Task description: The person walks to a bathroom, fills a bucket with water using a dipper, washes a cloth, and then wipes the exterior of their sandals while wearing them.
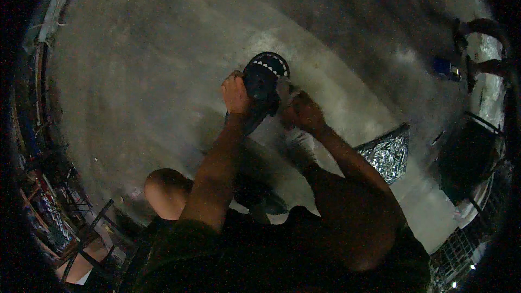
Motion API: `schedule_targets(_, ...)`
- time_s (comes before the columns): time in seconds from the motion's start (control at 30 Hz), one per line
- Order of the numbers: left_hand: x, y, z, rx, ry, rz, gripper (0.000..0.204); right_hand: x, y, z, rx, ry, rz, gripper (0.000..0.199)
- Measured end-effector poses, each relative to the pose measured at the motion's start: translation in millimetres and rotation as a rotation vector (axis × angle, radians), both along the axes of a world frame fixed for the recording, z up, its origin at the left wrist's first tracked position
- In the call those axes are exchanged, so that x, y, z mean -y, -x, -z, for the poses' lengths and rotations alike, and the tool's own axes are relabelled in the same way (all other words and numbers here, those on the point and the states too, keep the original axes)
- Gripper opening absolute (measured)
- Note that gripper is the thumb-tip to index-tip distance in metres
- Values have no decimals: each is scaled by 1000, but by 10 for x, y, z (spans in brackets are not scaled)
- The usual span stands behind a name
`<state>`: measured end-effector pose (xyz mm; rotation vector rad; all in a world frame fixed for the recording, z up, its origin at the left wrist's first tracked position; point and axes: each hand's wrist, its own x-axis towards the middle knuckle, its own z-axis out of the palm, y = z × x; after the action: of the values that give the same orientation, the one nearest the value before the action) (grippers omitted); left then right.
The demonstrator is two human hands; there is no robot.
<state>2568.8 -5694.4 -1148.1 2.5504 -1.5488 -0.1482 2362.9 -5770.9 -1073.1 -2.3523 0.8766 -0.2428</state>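
A dark object with a round black head (pixel 266 65), marked by a curved row of white tooth-like shapes, is between my hands over the grey floor. Its dark body (pixel 259 88) runs down toward me, and its exact kind is hard to tell in the dim light. My left hand (pixel 236 93) is closed around its left side, fingers curled at the edge. On the other side my right hand (pixel 305 113) is closed, with a blurred pale thing (pixel 284 88) at its fingers, against the object's right side. What that pale thing is does not show clearly.
Bare grey concrete floor (pixel 163 76) spreads around. A crinkled silver foil sheet (pixel 388 154) with a dark edge lies right of my right forearm. Farther right are a small blue item (pixel 446 68) and a dark panel-like thing (pixel 471 152). Clutter (pixel 51 211) lines the left rim.
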Motion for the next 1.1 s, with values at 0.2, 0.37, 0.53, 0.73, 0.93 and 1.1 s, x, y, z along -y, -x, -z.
schedule_targets(0.2, 165, 167, -230, -175, 184, -42, 38, 261, -159, 15, 101, -120, 207, 25)
schedule_targets(0.37, 137, 203, -303, -437, 119, -363, 61, -340, -8, -84, 140, -101, -21, 26)
schedule_targets(0.53, 40, 362, -609, -433, -4, -175, 85, -278, -69, -183, -94, 85, -16, 28)
schedule_targets(0.73, 200, -73, -919, -517, -352, 165, 93, -375, -345, -68, -228, 25, -101, 18)
schedule_targets(0.93, 312, -258, -1024, -415, -724, 284, 93, 0, -323, -471, 303, 172, 100, 15)
schedule_targets(1.1, 392, -233, -1078, -464, -622, 353, 102, 576, -278, 87, 75, -108, 153, 32)
